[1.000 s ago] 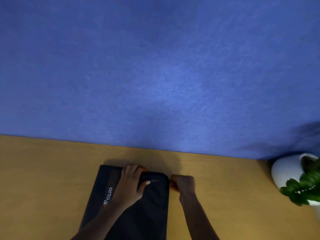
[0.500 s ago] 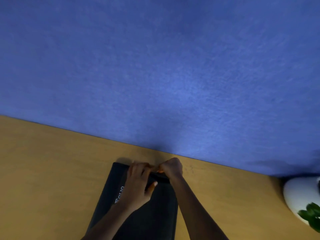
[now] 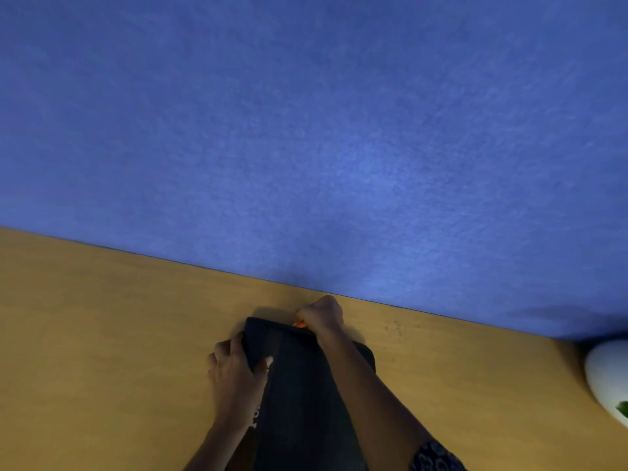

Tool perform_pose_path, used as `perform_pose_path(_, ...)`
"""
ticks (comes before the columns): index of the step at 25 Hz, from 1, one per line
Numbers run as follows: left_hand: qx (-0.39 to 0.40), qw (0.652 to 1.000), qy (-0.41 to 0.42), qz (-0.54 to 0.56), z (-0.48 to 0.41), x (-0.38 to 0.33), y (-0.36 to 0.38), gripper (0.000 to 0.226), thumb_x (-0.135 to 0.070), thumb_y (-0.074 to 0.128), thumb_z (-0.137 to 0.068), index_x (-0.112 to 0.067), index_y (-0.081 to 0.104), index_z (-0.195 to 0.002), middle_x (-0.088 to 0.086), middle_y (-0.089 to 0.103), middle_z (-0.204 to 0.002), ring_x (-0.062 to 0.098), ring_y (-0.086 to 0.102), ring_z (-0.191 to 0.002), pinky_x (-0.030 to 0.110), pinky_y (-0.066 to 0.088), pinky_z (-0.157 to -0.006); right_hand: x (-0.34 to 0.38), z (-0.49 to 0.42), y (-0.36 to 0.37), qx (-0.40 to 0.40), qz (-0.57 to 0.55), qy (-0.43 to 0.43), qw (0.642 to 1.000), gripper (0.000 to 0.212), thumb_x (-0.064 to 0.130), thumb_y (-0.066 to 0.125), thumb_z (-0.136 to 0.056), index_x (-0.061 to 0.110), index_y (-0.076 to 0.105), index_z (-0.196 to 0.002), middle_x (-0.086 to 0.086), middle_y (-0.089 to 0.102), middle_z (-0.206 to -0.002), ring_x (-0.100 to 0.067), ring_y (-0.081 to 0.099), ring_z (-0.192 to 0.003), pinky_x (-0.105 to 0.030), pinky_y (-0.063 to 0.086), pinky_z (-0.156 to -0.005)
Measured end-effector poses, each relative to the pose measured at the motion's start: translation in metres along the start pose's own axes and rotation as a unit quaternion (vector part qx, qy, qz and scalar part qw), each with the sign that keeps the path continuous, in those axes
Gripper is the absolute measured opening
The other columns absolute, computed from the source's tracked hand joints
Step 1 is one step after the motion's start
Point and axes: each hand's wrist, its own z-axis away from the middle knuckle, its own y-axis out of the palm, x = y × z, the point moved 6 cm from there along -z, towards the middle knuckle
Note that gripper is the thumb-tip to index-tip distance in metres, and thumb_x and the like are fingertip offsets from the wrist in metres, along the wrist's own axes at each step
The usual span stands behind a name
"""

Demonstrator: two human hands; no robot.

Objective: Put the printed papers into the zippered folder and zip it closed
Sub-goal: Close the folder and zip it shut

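Note:
A black zippered folder (image 3: 299, 379) lies flat on the wooden desk (image 3: 102, 334), its far short edge toward the blue wall. My left hand (image 3: 234, 372) grips the folder's far left corner, thumb on top and fingers curled around the edge. My right hand (image 3: 321, 316) is closed at the far edge near its middle, pinching a small orange zipper pull (image 3: 299, 323). My right forearm crosses over the folder's cover. No printed papers are visible; the folder's inside is hidden.
A blue felt partition (image 3: 306, 130) rises right behind the desk's far edge, close to my right hand. A white plant pot (image 3: 608, 375) with a green leaf stands at the right edge of the view.
My left hand slid from the top of the cover to the folder's far left corner. My right hand stayed pinched at the far edge, after coming round from the right corner a second ago.

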Motion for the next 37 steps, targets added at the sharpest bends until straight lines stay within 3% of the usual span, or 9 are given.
perform_pose_path(6,-0.007,0.999,0.027,-0.018,0.001,-0.001,0.002,0.074,-0.034,0.075,-0.078,-0.009,0.043,-0.139,0.017,0.050,-0.124,0.033,0.045,-0.113,0.041,0.040,-0.096,0.035,0.009,0.057,0.020,-0.052,-0.004,0.998,0.013,0.013,0.063,-0.071,0.009,0.058,-0.081,-0.009,0.063,-0.088,-0.029,0.065,-0.088,-0.030,0.047,-0.062)
perform_pose_path(11,-0.004,0.997,0.053,-0.063,0.005,0.003,0.000,0.075,-0.049,0.064,-0.084,-0.014,0.036,-0.144,0.012,0.048,-0.128,0.029,0.046,-0.117,0.038,0.041,-0.097,0.022,0.025,0.049,0.065,-0.128,-0.038,0.989,0.017,0.006,0.063,-0.080,0.005,0.074,-0.092,-0.009,0.072,-0.092,-0.015,0.061,-0.074,-0.025,0.048,-0.059)
perform_pose_path(13,0.008,0.994,0.057,-0.088,0.010,0.009,-0.004,0.073,-0.055,0.055,-0.087,-0.018,0.033,-0.145,0.010,0.045,-0.129,0.028,0.045,-0.118,0.037,0.041,-0.097,-0.002,0.045,0.027,0.023,-0.103,-0.110,0.988,0.021,0.004,0.061,-0.084,0.010,0.073,-0.100,-0.005,0.072,-0.101,-0.015,0.062,-0.089,-0.027,0.053,-0.076)
perform_pose_path(15,0.027,0.994,0.046,-0.091,0.021,0.022,-0.008,0.069,-0.055,0.052,-0.088,-0.018,0.035,-0.144,0.009,0.043,-0.131,0.028,0.043,-0.120,0.038,0.041,-0.098,-0.049,0.074,-0.004,-0.098,-0.025,-0.154,0.983,0.027,0.007,0.065,-0.085,0.016,0.069,-0.109,-0.002,0.066,-0.114,-0.019,0.053,-0.107,-0.027,0.046,-0.090)
perform_pose_path(18,0.060,0.995,0.024,-0.071,0.056,0.054,-0.009,0.067,-0.051,0.054,-0.089,-0.016,0.036,-0.143,0.008,0.044,-0.132,0.027,0.043,-0.122,0.037,0.039,-0.102,-0.140,0.114,-0.037,-0.192,0.054,-0.086,0.976,0.044,0.014,0.072,-0.082,0.017,0.061,-0.125,-0.009,0.052,-0.134,-0.030,0.043,-0.120,-0.037,0.036,-0.102)
perform_pose_path(24,0.078,0.996,-0.041,0.015,0.122,0.117,-0.018,0.051,-0.023,0.067,-0.086,-0.015,0.054,-0.134,0.018,0.057,-0.118,0.036,0.053,-0.114,0.038,0.043,-0.097,-0.257,0.178,-0.043,-0.143,-0.081,0.093,0.982,0.049,0.018,0.079,-0.078,0.009,0.065,-0.123,-0.017,0.068,-0.121,-0.034,0.059,-0.116,-0.039,0.038,-0.101)
perform_pose_path(27,0.077,0.994,-0.064,0.043,0.133,0.131,-0.023,0.040,-0.021,0.068,-0.085,-0.019,0.063,-0.124,0.018,0.066,-0.110,0.036,0.062,-0.105,0.036,0.048,-0.087,-0.267,0.195,-0.030,-0.120,-0.091,0.082,0.985,0.044,0.021,0.077,-0.081,0.012,0.067,-0.122,-0.015,0.070,-0.120,-0.032,0.061,-0.115,-0.035,0.041,-0.098)
perform_pose_path(32,0.098,0.980,-0.145,0.097,0.122,0.140,-0.033,0.033,-0.023,0.073,-0.080,-0.015,0.071,-0.112,0.016,0.073,-0.106,0.032,0.065,-0.101,0.034,0.052,-0.083,-0.264,0.206,-0.021,-0.163,-0.249,0.106,0.949,0.026,0.001,0.068,-0.082,0.002,0.074,-0.107,-0.019,0.074,-0.107,-0.026,0.062,-0.086,-0.030,0.045,-0.083)
perform_pose_path(37,0.096,0.977,-0.139,0.131,0.112,0.157,-0.060,0.029,-0.022,0.072,-0.080,-0.025,0.073,-0.109,0.010,0.074,-0.105,0.028,0.065,-0.098,0.030,0.050,-0.082,-0.248,0.218,0.007,-0.190,-0.339,0.084,0.917,0.033,-0.017,0.051,-0.082,-0.010,0.070,-0.108,-0.027,0.068,-0.117,-0.036,0.063,-0.103,-0.039,0.045,-0.098)
